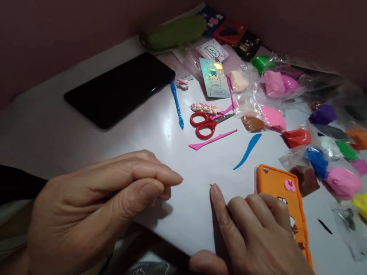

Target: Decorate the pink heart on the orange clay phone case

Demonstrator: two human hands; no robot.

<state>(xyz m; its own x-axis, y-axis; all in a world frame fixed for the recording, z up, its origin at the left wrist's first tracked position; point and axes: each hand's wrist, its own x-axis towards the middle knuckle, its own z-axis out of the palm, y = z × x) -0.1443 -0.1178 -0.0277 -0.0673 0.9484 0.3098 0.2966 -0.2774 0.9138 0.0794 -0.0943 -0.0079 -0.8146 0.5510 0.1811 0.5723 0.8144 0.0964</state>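
My left hand (105, 199) hovers above the near edge of the white table, its thumb pressed against the curled fingers. Whatever it may hold is hidden. The index finger of my right hand (251, 239) points out and its tip touches the tabletop, with the thumb apart and the other fingers bent. A tiny dark bit (210, 185) shows at that fingertip, perhaps clay. Partly behind my right hand lies an orange clay-covered phone case (278, 182) with a pink piece and white and dark shapes on it. A thin black strip (325, 226) rests to its right.
Red-handled scissors (206, 126), a pink tool (213, 139), a blue curved tool (247, 152) and a blue stick tool (176, 105) lie ahead. A black tablet (119, 89) is at left. Bagged coloured clay (343, 181) spreads right; a green vegetable (173, 31) lies at the back.
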